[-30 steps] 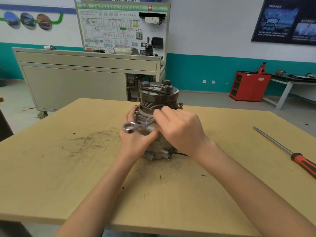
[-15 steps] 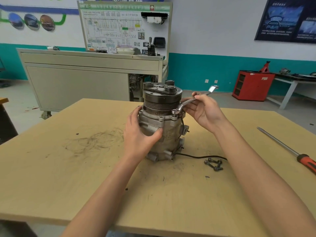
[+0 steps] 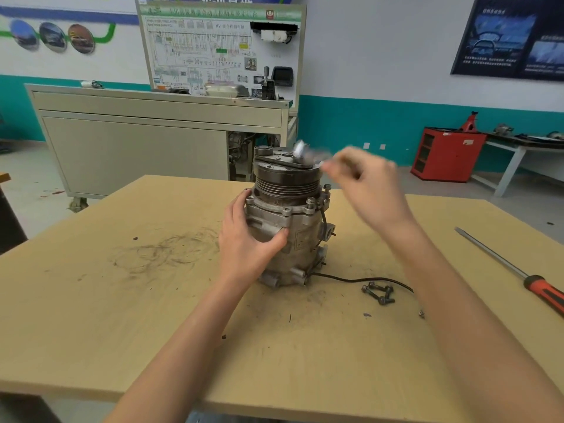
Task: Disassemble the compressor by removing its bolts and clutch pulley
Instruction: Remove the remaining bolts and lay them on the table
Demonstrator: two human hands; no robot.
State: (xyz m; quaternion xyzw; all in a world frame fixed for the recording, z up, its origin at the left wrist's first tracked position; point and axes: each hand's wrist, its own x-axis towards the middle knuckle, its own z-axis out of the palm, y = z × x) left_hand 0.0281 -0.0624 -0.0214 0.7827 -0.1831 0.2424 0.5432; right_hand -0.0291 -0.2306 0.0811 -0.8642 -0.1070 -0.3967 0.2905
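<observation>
The compressor (image 3: 287, 236) stands upright in the middle of the frame, near the far edge of a wooden table (image 3: 152, 315), with its grooved pulley (image 3: 287, 181) on top. Several bolt heads (image 3: 310, 201) sit in the flange just below the pulley. The left hand (image 3: 247, 239) grips the left side of the metal body, fingers wrapped behind it and thumb pressed on the front. The right hand (image 3: 366, 184) is raised just right of the pulley, its fingers curled round the shaft of a shiny wrench (image 3: 305, 154) (both are smeared by motion blur, so the exact hold is hard to make out). The wrench's ring end is above the pulley's top plate; whether it touches the plate cannot be told. A thin black wire (image 3: 351, 279) runs from the foot of the compressor to the right across the table, and four loose bolts (image 3: 378, 293) lie in a small heap just beside it. Well apart, at the right edge of the frame, lies a long screwdriver (image 3: 512, 270) with an orange and black handle. Dark scuff marks (image 3: 164, 251) show on the table to the left. Behind the table are a grey cabinet (image 3: 137, 141) with a wiring board (image 3: 219, 50) above it, and a red cabinet (image 3: 445, 154) at the right.
</observation>
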